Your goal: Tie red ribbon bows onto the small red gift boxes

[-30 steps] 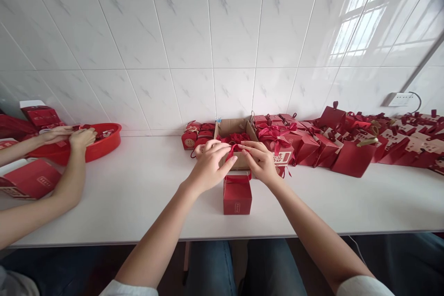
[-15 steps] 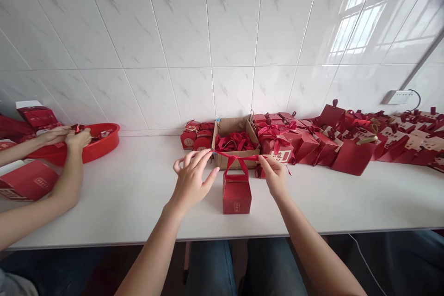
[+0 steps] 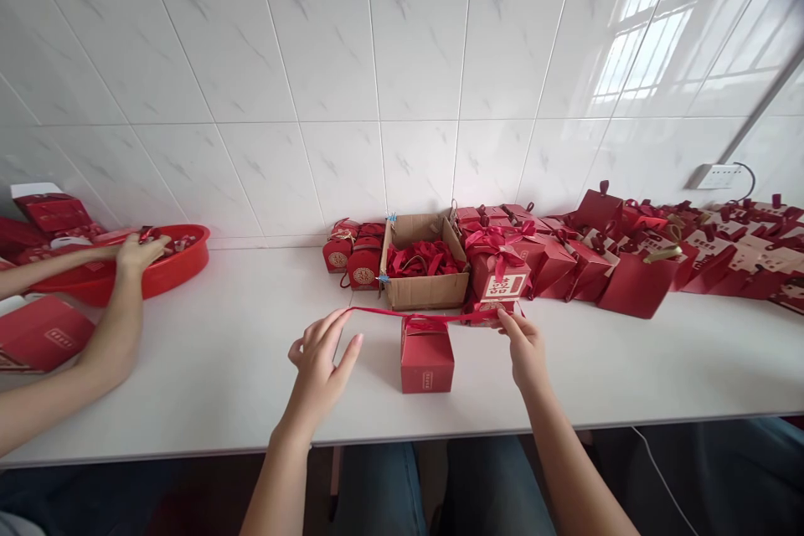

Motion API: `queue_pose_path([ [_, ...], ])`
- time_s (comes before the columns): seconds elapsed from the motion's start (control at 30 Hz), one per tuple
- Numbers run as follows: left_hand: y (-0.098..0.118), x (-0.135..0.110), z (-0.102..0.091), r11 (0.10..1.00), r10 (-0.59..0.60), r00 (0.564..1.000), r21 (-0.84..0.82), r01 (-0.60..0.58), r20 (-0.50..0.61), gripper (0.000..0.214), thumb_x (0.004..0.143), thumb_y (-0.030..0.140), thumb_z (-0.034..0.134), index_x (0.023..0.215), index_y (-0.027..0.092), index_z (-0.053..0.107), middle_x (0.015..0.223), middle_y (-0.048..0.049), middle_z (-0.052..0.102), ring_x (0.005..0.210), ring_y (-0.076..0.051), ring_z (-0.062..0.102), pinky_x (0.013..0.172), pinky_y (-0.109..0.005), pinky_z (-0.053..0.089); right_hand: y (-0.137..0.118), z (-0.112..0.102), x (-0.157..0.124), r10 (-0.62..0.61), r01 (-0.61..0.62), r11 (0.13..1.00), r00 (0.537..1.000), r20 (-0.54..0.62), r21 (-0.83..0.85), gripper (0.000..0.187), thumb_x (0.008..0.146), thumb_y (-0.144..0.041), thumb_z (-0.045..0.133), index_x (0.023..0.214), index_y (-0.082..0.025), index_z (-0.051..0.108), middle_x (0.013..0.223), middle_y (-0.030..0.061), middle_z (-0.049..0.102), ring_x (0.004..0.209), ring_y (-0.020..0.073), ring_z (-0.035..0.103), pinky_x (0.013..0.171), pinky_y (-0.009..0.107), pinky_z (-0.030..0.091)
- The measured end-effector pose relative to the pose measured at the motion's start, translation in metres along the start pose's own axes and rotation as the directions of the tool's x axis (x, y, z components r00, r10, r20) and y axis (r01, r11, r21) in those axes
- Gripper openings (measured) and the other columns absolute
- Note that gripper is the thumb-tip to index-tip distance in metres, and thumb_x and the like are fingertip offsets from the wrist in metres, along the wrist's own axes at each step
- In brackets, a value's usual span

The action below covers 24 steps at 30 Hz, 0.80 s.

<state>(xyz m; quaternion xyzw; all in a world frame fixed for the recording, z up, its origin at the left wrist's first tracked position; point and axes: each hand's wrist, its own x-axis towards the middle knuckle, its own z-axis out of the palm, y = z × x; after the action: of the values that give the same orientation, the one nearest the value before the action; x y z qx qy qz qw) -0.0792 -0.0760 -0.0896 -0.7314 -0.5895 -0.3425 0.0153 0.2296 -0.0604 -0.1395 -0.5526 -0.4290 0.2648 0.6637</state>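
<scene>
A second ago my hands met above the small red box [image 3: 427,358]. Now they have drawn apart, left hand [image 3: 320,360] to its 9 o'clock and right hand [image 3: 526,347] to its 3 o'clock, with the ribbon [image 3: 389,313] taut between them. The loop has sunk flat onto the box top, so the knot looks cinched. Both grips are narrow, each pinching a ribbon end. The box stands on the table [image 3: 219,368], with the cardboard box [image 3: 422,291] at its 12 o'clock.

Left hand [image 3: 322,356] and right hand [image 3: 526,347] held apart, fingertips pinching.
</scene>
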Motion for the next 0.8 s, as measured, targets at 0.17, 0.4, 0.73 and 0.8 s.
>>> queue_pose_path([
  [0.17,-0.018,-0.019,0.011,0.980,-0.148,0.987,-0.126,0.155,0.060,0.037,0.090,0.043,0.036,0.118,0.029,0.055,0.129,-0.0054,0.055,0.123,-0.024,0.046,0.104,-0.046,0.029,0.020,-0.014,-0.008,0.160,-0.160,0.987,0.986,-0.046,-0.010,0.034,0.071,-0.048,0.062,0.068,-0.015,0.069,0.068,0.0079,0.067,0.071,0.0230,0.059,0.067,0.034,0.044],
  [0.4,-0.031,-0.042,0.027,0.913,-0.289,0.942,-0.247,0.324,0.169,0.038,0.089,0.046,0.037,0.116,0.029,0.059,0.128,-0.0045,0.056,0.126,-0.023,0.043,0.102,-0.041,0.039,0.043,-0.025,-0.020,0.183,-0.186,0.965,0.983,-0.034,-0.187,0.041,0.071,-0.053,0.058,0.067,-0.014,0.070,0.072,0.0113,0.070,0.068,0.0252,0.061,0.063,0.033,0.045],
  [0.73,-0.037,-0.052,0.039,0.933,-0.279,0.942,-0.179,0.312,0.184,0.035,0.087,0.045,0.041,0.111,0.029,0.061,0.125,-0.0049,0.060,0.122,-0.025,0.047,0.105,-0.048,0.031,0.061,-0.033,-0.026,0.230,-0.224,0.918,0.973,-0.021,-0.327,0.043,0.071,-0.055,0.053,0.067,-0.016,0.070,0.070,0.0095,0.071,0.069,0.0260,0.063,0.060,0.031,0.044],
  [0.8,-0.038,-0.053,0.041,0.934,-0.282,0.939,-0.169,0.316,0.195,0.036,0.087,0.046,0.040,0.112,0.029,0.060,0.125,-0.0053,0.059,0.123,-0.026,0.047,0.106,-0.051,0.028,0.060,-0.032,-0.027,0.233,-0.226,0.910,0.972,-0.021,-0.347,0.043,0.072,-0.055,0.052,0.067,-0.016,0.069,0.069,0.0092,0.070,0.069,0.0261,0.062,0.058,0.031,0.043],
])
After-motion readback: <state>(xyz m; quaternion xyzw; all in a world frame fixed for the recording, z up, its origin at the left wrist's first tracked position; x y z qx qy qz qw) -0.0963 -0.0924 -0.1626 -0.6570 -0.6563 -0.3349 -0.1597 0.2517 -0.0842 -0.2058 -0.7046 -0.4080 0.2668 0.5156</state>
